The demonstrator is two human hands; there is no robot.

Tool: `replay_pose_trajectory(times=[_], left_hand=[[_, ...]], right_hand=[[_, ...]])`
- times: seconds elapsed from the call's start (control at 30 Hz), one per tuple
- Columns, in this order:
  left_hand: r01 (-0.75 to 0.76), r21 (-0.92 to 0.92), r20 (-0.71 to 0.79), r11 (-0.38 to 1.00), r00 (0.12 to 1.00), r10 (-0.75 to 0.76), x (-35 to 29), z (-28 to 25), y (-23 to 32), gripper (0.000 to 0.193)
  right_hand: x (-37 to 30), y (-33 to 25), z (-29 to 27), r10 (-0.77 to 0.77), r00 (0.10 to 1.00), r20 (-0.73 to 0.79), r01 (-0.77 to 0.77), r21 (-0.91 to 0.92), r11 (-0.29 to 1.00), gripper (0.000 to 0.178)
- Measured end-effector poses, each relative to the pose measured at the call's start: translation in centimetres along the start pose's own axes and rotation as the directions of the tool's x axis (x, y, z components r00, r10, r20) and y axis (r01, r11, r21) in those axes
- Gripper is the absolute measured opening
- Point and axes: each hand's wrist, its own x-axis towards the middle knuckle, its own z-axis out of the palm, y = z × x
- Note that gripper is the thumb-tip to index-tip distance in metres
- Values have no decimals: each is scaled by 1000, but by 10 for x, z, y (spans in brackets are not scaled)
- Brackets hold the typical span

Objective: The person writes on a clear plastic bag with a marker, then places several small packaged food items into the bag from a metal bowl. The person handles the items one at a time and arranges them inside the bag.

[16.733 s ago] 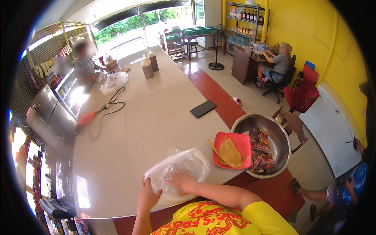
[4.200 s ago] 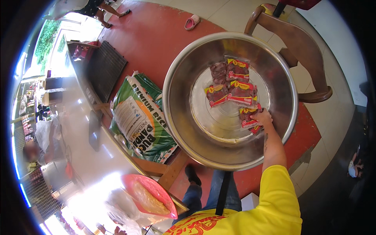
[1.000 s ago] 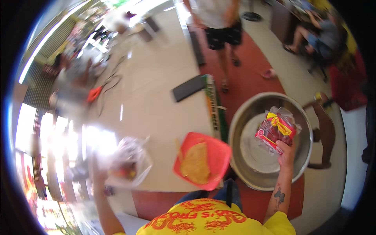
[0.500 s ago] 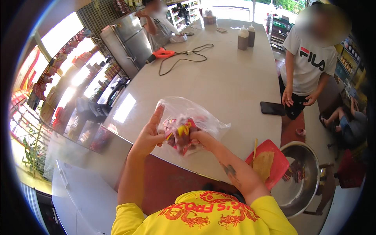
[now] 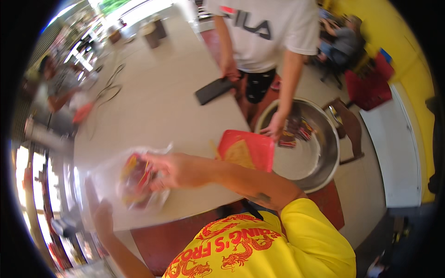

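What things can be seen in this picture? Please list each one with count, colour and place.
clear plastic bag: one, transparent, on the table near its front edge
snack packets: several, red and yellow, inside the bag
table: one, pale beige
red tray: one, at the table's right edge
metal bowl: one, silver, right of the tray, with a few packets inside
dark flat device: one, black, far table edge
standing person: one, white shirt, hand at the bowl
left hand: at the bag's lower edge
right hand: reaching into the bag
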Motion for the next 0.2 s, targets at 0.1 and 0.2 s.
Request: replay_pose_trajectory(times=[0.1, 0.2], left_hand=[[-11, 555, -18, 832, 1000, 25, 11, -23, -28, 40], [-88, 843, 39, 531, 994, 102, 31, -65, -59, 15]], right_hand=[[-126, -26, -75, -14, 967, -256, 1, -51, 999, 46], [-250, 9, -178, -82, 778, -622, 337, 304, 891, 26]])
